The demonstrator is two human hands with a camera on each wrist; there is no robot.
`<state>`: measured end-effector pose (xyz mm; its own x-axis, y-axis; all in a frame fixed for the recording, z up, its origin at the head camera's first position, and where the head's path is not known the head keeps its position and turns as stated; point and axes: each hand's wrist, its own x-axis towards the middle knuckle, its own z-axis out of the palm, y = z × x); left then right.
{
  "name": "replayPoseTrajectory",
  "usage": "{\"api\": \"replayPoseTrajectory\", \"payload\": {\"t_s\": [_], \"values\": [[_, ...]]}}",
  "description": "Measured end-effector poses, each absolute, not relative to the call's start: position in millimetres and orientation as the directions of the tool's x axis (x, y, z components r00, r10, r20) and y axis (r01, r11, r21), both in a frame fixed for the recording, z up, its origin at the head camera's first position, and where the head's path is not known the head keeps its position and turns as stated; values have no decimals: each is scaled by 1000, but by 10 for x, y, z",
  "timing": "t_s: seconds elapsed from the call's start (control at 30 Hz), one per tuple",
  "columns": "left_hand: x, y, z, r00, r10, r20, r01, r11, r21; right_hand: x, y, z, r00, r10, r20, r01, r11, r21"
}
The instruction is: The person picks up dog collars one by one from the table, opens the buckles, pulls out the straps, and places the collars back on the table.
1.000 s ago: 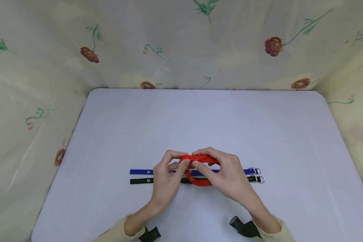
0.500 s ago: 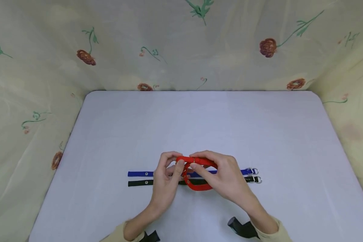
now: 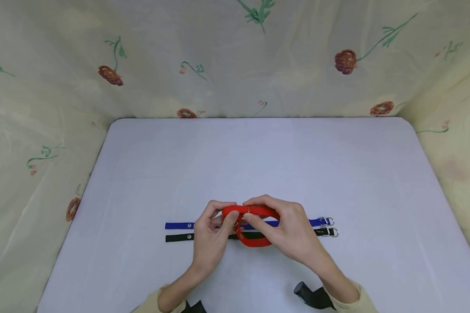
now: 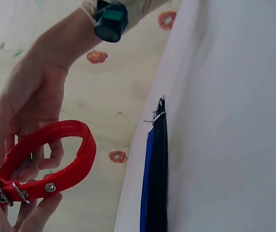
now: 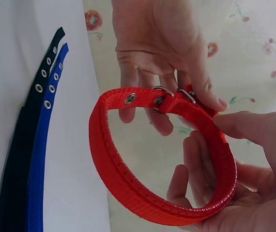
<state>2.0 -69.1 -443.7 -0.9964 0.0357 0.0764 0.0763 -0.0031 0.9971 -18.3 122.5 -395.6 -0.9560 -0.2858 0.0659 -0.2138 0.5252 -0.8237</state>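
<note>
A red collar point(image 3: 254, 244), closed into a loop, is held up by both hands above the table. It has metal eyelets and a metal buckle point(image 5: 163, 91). My left hand point(image 3: 211, 243) pinches it beside the buckle, between thumb and fingers. On the other side, my right hand point(image 3: 295, 234) grips the band, its thumb tip close to the left thumb. Beneath the hands, a blue collar point(image 3: 179, 225) and a black collar point(image 3: 179, 238) lie straight and parallel, their middles partly hidden. Their eyelets are at the left, their buckles and rings at the right.
The table point(image 3: 258, 161) has a white cover and rounded far corners. A flower-printed curtain point(image 3: 227, 56) hangs behind it and along both sides. A black strap with a dark cylinder point(image 3: 315, 298) sits by the right wrist; another black piece point(image 3: 195, 307) is by the left wrist.
Both hands have shifted slightly left and down with the red collar. More of its band now shows at the left hand's fingertips. The head view has tilted a little; the blue and black collars lie as before.
</note>
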Motion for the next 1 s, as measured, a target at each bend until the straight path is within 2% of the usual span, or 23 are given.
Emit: {"api": "replayPoseTrajectory", "payload": {"t_s": [0.3, 0.53, 0.8, 1.0], "values": [[41, -665, -4399, -1000, 11, 21, 21, -31, 999, -182, 1237, -3970, -957, -282, 71, -214, 517, -829], [8, -716, -4381, -999, -30, -11, -7, -143, 990, -187, 1273, -3993, -961, -268, 71, -201, 498, -844], [37, -756, -4452, -993, 119, 25, 13, -100, 995, -190, 1240, -4029, -955, -273, 115, -229, 432, -872], [36, -749, -4484, -989, 143, -20, -31, -72, 997, -170, 1225, -4059, -951, -271, 145, -250, 406, -879]]}}
